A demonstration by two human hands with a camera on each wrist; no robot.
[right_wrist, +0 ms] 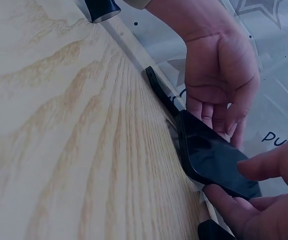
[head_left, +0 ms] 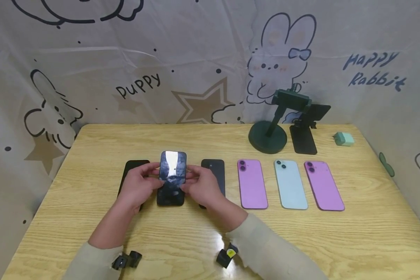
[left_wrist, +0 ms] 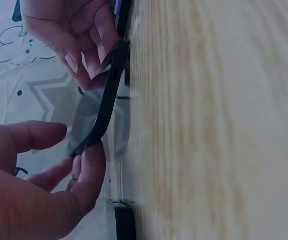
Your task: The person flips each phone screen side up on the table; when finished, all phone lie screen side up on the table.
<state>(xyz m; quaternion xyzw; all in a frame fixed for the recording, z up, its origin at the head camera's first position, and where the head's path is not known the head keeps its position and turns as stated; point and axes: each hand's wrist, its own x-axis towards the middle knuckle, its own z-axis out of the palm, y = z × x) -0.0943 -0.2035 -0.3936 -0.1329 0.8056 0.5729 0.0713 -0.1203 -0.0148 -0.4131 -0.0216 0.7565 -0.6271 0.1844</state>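
A black smartphone [head_left: 172, 192], glossy side up and reflecting a bright patch, is held between both hands, tilted just above the table. My left hand [head_left: 138, 186] grips its left edge, fingers at the side and beneath, thumb near the glass. On the opposite edge my right hand [head_left: 203, 186] grips it in the same way. The left wrist view shows the phone's thin dark edge [left_wrist: 113, 82] with the left fingers under one corner. Partly hidden behind the left hand lies another black phone [head_left: 132, 165]; a dark phone with rear cameras up [head_left: 215, 167] lies under the right forearm's side.
To the right lie a pink phone [head_left: 252, 186], a light blue phone [head_left: 291, 186] and a second pink phone [head_left: 324, 188], backs up. Behind them stand a dark green phone stand [head_left: 267, 138], a black stand [head_left: 303, 140] and a mint charger plug [head_left: 343, 139]. Printed cloth [head_left: 203, 58] backs the table.
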